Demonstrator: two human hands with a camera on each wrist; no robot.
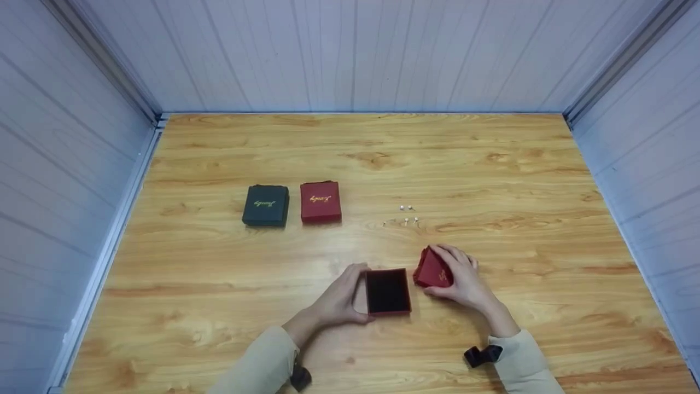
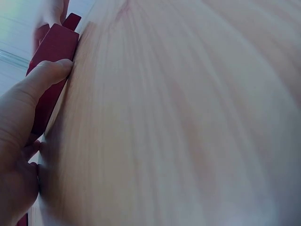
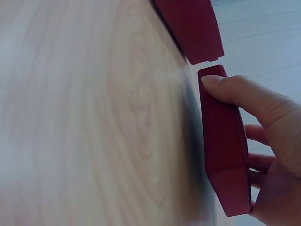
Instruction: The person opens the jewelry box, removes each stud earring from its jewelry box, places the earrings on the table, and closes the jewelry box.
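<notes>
A red jewellery box base (image 1: 408,295) with a black inside stands uncovered near the front of the table. My left hand (image 1: 340,298) grips it at its left side, thumb at the near corner and fingers at the far corner; the left wrist view shows the thumb (image 2: 51,73) against its red wall. Just to the right, my right hand (image 1: 462,278) holds the red lid (image 1: 435,268) with gold lettering, tilted and apart from the base. In the right wrist view, the thumb lies on one edge of the lid (image 3: 225,136), with fingers behind it.
Several small stud earrings (image 1: 406,220) lie on the wooden table (image 1: 219,306) beyond the box. Farther left sit a closed dark green box (image 1: 266,207) and a closed red box (image 1: 321,202), both gold-lettered. Pale panel walls (image 1: 350,54) border the back and sides.
</notes>
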